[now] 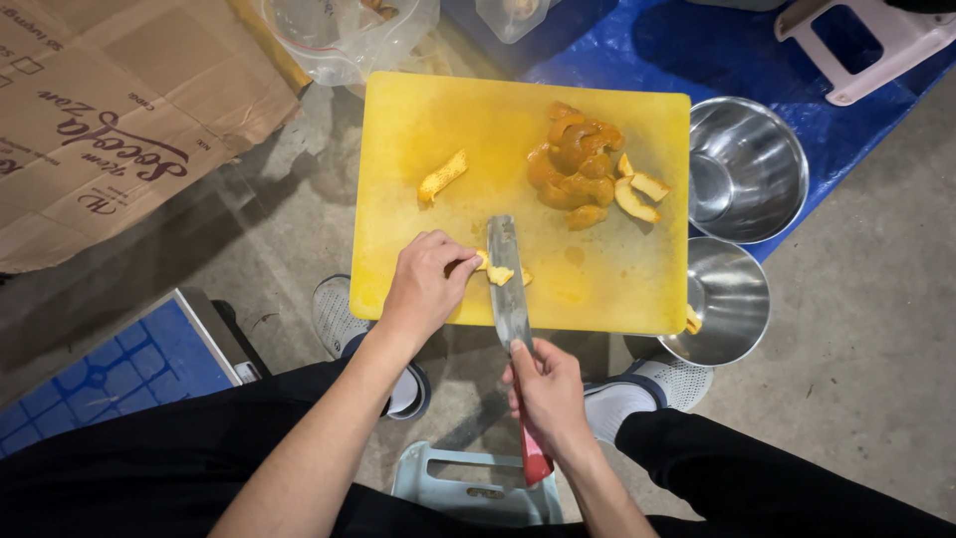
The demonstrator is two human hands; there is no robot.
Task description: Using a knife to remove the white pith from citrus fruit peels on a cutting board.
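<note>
A yellow cutting board (428, 130) lies on the concrete floor in front of me. My left hand (426, 284) pinches a small yellow fruit piece (498, 274) near the board's front edge. My right hand (548, 394) grips the red handle of a knife (508, 284), whose flat blade lies over that piece. A pile of orange-brown pieces (576, 164) sits at the board's right, with pale slices (637, 194) beside it. One lone strip (442, 176) lies left of centre.
Two steel bowls stand right of the board, the far one (747, 169) and the near one (727, 299). Flattened cardboard (110, 110) lies at the left, plastic bags (339, 35) behind the board, a white stool (876, 40) on blue tarp, a grey stool (468, 488) under me.
</note>
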